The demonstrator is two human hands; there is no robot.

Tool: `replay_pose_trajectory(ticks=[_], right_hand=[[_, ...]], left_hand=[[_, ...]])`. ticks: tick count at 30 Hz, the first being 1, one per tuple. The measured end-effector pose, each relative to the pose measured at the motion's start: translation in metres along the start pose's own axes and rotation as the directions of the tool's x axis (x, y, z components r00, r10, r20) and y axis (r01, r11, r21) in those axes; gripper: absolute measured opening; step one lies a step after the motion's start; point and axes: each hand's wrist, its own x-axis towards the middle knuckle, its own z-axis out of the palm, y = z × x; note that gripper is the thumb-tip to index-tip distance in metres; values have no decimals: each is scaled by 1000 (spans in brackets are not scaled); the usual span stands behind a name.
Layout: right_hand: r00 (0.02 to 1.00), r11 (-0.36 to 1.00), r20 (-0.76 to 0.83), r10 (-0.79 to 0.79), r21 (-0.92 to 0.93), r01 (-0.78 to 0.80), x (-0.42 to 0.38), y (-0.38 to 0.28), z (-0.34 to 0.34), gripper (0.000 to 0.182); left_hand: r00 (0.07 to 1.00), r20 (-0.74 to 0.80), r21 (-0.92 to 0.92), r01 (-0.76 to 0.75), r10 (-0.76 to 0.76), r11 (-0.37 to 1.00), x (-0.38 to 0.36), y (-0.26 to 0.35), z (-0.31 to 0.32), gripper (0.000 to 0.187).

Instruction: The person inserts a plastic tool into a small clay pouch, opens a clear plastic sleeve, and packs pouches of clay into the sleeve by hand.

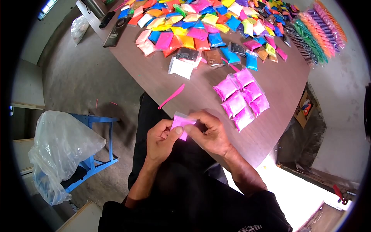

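Observation:
Between both hands, just off the table's near edge, is a small clear packet of pink clay (180, 123). My left hand (160, 141) pinches its left side, with the thumb across the front. My right hand (210, 133) grips the upper right of the same packet between thumb and fingers. A pink plastic knife (172, 96) lies on the table beyond my left hand. To the right, pink clay packets (243, 96) lie side by side in two rows. A white packet (181, 69) and a black packet (187, 54) lie farther back, partly overlapping.
A large spread of colourful packets (193, 23) covers the far part of the brown table (147, 71). Bundles of coloured plastic pieces (317, 33) are at the back right. A phone-like dark object (112, 38) lies at the left edge. A blue stool (102, 162) bears a plastic bag (62, 143).

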Motion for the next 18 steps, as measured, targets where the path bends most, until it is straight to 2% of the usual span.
replay_pose_trajectory(ticks=[2, 5, 7, 11, 13, 18], right_hand=[[1000, 998, -3, 3, -60, -4, 0, -2, 1, 20], [999, 998, -8, 42, 44, -42, -2, 2, 1, 21], [999, 998, 9, 32, 52, -32, -4, 6, -2, 25], [998, 989, -53, 15, 150, -6, -4, 20, -4, 28], [999, 997, -35, 23, 74, -20, -3, 21, -6, 30], [997, 993, -33, 67, 99, -64, -5, 6, -4, 26]], left_hand=[[1000, 22, -8, 9, -8, 1000, -2, -1, -3, 23], [999, 7, 20, 36, -36, 999, -1, -1, 3, 22], [999, -39, -104, 25, -29, 994, 3, 2, 14, 22], [995, 13, -103, 103, -102, 989, 1, 7, 13, 23], [996, 14, -49, 89, -89, 995, 1, 2, 9, 23], [996, 38, 56, 84, -86, 995, -1, -4, 0, 24]])
